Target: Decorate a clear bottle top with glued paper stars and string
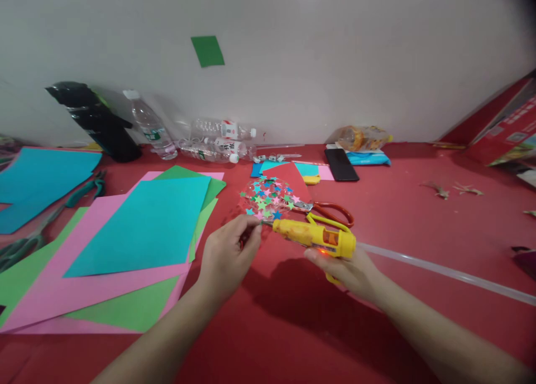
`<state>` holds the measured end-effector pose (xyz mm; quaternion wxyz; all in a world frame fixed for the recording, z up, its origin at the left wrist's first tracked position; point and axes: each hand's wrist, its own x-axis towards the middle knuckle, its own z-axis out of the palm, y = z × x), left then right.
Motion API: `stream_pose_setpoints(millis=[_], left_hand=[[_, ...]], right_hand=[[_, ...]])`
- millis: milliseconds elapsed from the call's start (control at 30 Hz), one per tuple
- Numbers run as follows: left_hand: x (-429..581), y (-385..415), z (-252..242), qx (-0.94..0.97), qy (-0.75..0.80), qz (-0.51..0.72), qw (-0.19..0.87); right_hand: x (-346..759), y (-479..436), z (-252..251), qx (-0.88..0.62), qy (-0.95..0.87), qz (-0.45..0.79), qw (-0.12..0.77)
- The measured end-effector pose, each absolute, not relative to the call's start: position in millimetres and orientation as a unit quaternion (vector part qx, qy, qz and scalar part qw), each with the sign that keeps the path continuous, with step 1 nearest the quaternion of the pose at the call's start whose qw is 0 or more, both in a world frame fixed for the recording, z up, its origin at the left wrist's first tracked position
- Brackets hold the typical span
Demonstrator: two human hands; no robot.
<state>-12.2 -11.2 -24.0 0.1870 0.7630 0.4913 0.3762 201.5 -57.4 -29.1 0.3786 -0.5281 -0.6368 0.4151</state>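
My right hand [349, 269] is wrapped round a yellow glue gun [307, 234] with a small red light glowing on it. A long clear glue stick [444, 268] runs out of its back end to the right. The gun's nozzle points left, right at the fingertips of my left hand [230, 255]. That hand is closed in a pinch; what it holds is hidden, with only something dark red showing between the fingers. Just beyond the nozzle lies a clear plastic piece covered in colourful paper stars [268, 197]. Beside the stars are red-handled pliers [333, 211].
Coloured paper sheets [144, 228] and green-handled scissors [25, 247] lie at left. Along the wall are a black flask [103, 127], an upright clear bottle [151, 127] and lying bottles [221, 144]. A phone [342, 165] and blue packet [368, 159] are at the back.
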Motion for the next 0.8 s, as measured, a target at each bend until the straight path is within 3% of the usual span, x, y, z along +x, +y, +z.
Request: stream_pose_setpoints(millis=[100,167,333,433,800], left_hand=[[-16.1,-12.6,-20.7,0.792,0.457,0.389,0.113],[-18.5,-11.2,-18.3,0.773,0.458,0.415,0.142],[-19.3,-0.5,-16.6,0.623,0.469,0.454,0.43],[-17.8,2.4,-16.4,0.56,0.45,0.459,0.522],[-12.5,-6.6,-14.5,0.544,0.444,0.382,0.6]], right_hand=[[204.0,-56.7,-30.9,-0.521,-0.638,0.421,0.38],[204.3,-56.4,-28.9,-0.518,-0.623,0.451,0.375],[202.7,-52.3,-23.0,-0.518,-0.617,0.525,0.273],[203.3,-47.7,-28.9,-0.525,-0.634,0.523,0.22],[215.2,-44.4,-38.9,-0.595,-0.783,0.179,0.026]])
